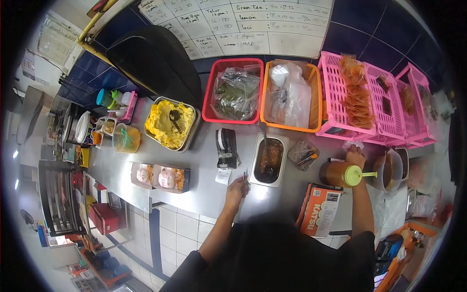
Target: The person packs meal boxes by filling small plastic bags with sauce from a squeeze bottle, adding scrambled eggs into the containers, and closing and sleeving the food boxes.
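Observation:
My left hand (235, 193) is closed at the front edge of the steel counter, pinching something thin and dark that is too small to name. Just right of it stands a steel pan (269, 160) of brown sauce with a ladle in it. A small black label printer (226, 148) with a paper slip (223, 176) lies beyond that hand. Stretched out to the right, my right hand (355, 156) has its fingers closed on a whitish plastic packet (353, 145) below the pink baskets. A yellow-capped squeeze bottle (340, 174) of brown sauce lies beside that wrist.
Two filled food boxes (160, 178) sit at the left front, below a tray of yellow mash (170, 122). Red (206, 92) and orange (265, 104) bins and pink baskets (335, 97) line the back. An orange KATSU box (318, 210) lies near my right arm.

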A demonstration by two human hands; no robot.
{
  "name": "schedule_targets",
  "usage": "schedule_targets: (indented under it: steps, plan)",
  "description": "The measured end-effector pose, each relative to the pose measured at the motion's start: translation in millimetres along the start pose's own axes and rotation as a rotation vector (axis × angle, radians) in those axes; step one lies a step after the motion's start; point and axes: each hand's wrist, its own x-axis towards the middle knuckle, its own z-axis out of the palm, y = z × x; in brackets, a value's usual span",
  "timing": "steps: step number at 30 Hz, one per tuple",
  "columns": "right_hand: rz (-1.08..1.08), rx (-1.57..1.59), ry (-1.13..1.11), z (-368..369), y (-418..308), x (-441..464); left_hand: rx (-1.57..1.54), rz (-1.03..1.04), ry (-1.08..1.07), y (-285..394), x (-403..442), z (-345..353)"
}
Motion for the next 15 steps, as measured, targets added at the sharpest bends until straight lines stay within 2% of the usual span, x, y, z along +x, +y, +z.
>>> schedule_targets:
  steps: [3,6,7,8,10,15]
  plan:
    - [-0.003,0.044,0.204,-8.9,-1.8,-4.3,0.002,-0.014,-0.014,-10.6,11.1,-1.2]
    - [0.032,0.093,0.104,-1.2,6.1,-13.5,0.103,0.103,-0.04,-16.2,20.9,-4.7]
    - [0.016,0.098,0.181,0.4,8.4,-16.1,0.129,0.172,-0.019,-23.8,28.5,-7.9]
    - [0.082,0.083,0.159,9.0,9.9,-20.1,0.163,0.213,0.054,-18.4,25.3,-3.4]
    - [0.096,0.297,0.201,-8.7,9.2,-23.3,0.339,0.41,0.174,-22.4,32.5,-6.7]
    - [0.028,0.296,0.169,-30.0,12.6,-34.8,0.528,0.475,0.158,-45.6,50.2,-25.8]
